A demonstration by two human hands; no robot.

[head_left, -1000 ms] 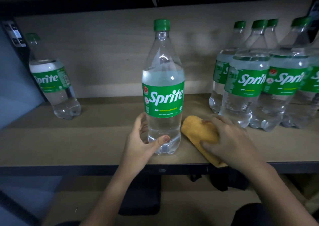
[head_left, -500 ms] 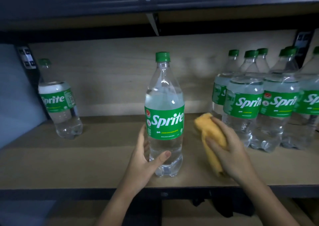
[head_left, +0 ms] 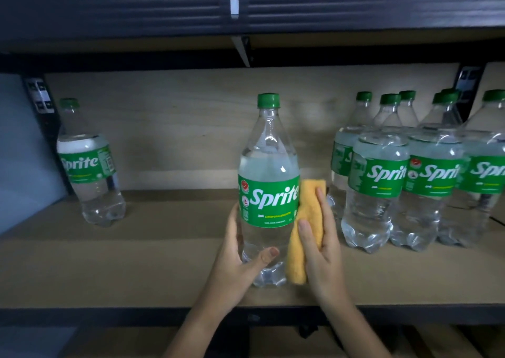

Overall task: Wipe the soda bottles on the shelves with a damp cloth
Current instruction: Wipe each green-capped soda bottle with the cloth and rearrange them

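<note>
Wiping looks barely begun on the centre bottle (head_left: 269,190), which stands upright near the front edge of the shelf (head_left: 153,270). The left hand (head_left: 240,259) has a grasping grip on the bottle's lower body, thumb across the front and fingers round the far side, steadying it. The right hand (head_left: 322,242) holds a folded orange cloth (head_left: 306,226), fingers laid over it, pressing it flat against the bottle's right side from the label down to the base. By my reading this one bottle is mid-wipe, with its neck, cap and left side yet to be covered. A cluster of bottles (head_left: 404,182) stands just to the right, and a lone bottle (head_left: 87,166) well apart at the left; whether any of these has been cleaned cannot be told.
</note>
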